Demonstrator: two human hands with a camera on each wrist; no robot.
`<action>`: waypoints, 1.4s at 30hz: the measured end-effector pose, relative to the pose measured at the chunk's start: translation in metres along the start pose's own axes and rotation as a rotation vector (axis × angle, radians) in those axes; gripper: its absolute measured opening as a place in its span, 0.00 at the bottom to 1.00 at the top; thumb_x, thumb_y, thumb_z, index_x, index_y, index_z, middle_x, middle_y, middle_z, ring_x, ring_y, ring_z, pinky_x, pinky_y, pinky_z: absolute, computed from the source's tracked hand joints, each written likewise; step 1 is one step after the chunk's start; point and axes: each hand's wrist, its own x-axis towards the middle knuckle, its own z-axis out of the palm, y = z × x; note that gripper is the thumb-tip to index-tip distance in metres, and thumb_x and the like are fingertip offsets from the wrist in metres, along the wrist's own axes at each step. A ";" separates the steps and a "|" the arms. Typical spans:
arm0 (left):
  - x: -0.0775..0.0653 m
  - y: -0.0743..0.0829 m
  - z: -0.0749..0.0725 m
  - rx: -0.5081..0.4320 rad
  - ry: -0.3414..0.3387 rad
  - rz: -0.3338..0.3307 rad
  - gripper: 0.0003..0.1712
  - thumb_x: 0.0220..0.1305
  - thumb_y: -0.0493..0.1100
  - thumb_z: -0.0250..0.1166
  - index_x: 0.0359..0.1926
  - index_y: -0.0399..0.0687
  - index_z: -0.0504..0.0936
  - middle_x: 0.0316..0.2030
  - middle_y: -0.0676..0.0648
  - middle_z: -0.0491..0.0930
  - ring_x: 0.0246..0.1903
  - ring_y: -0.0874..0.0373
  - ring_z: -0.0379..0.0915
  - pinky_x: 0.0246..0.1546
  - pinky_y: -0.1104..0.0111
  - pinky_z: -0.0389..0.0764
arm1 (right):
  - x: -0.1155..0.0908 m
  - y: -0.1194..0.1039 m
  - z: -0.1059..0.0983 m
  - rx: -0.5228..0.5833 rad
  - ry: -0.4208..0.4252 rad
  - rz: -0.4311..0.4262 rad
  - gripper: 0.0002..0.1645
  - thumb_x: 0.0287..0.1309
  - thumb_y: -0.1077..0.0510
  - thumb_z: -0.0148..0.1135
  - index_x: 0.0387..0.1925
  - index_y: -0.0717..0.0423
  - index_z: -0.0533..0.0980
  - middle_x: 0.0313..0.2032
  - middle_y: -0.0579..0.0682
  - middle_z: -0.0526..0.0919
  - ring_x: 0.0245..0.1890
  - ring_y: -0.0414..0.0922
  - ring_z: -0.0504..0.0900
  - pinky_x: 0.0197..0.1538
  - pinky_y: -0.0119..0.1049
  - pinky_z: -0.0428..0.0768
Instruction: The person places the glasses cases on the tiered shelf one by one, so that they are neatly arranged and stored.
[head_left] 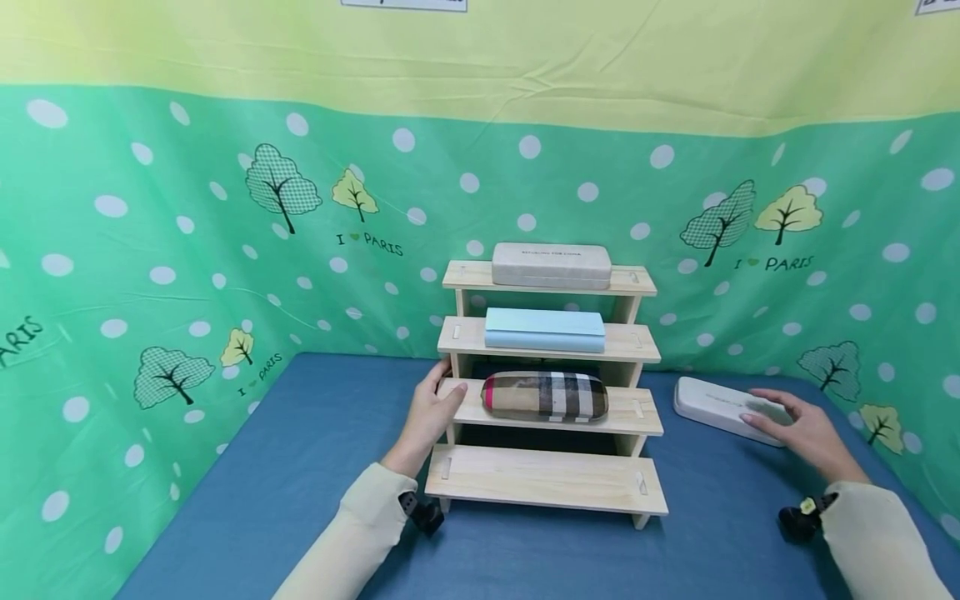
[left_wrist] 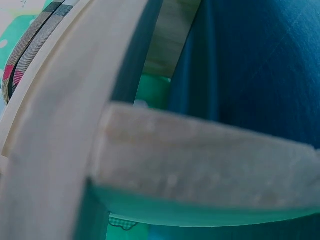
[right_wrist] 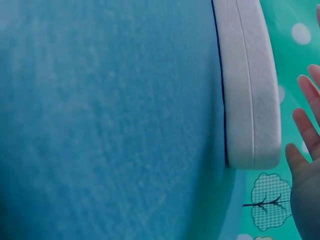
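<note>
A four-step wooden display stand [head_left: 543,475] stands on the table, and my left hand [head_left: 429,421] grips its left edge at the second step from the bottom. The thumb lies along that step's end; the other fingers are partly hidden behind it. To the right, my right hand [head_left: 806,429] hovers over the right end of a pale grey glasses case [head_left: 712,402], thumb and fingers spread around it. In the right wrist view the fingers [right_wrist: 305,130] are extended past the end of the case [right_wrist: 250,100], which lies flat on the table.
Another pale grey case [head_left: 551,267] sits on the top step, a light blue case [head_left: 545,331] below it, then a plaid case [head_left: 546,397]. The bottom step is bare wood. A green printed cloth [head_left: 525,183] hangs behind the blue table [head_left: 337,417].
</note>
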 end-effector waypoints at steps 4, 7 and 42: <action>0.000 -0.001 0.000 0.005 0.009 -0.009 0.34 0.67 0.37 0.57 0.70 0.38 0.56 0.68 0.39 0.59 0.68 0.46 0.53 0.65 0.55 0.59 | 0.004 0.004 0.000 -0.027 -0.009 0.025 0.47 0.61 0.38 0.55 0.68 0.65 0.55 0.65 0.78 0.48 0.62 0.76 0.48 0.50 0.74 0.55; 0.000 -0.001 0.000 0.004 0.009 -0.017 0.34 0.67 0.38 0.57 0.70 0.39 0.56 0.68 0.40 0.59 0.68 0.48 0.53 0.66 0.56 0.59 | 0.007 0.008 0.000 -0.034 -0.013 0.035 0.48 0.61 0.37 0.55 0.68 0.65 0.55 0.65 0.78 0.48 0.61 0.76 0.48 0.50 0.73 0.56; 0.000 -0.001 0.000 -0.005 -0.011 -0.021 0.34 0.68 0.39 0.57 0.71 0.40 0.55 0.69 0.40 0.57 0.68 0.47 0.52 0.66 0.54 0.58 | 0.020 0.029 0.003 -0.091 -0.065 0.062 0.58 0.56 0.38 0.61 0.69 0.72 0.46 0.63 0.81 0.43 0.59 0.77 0.47 0.54 0.73 0.51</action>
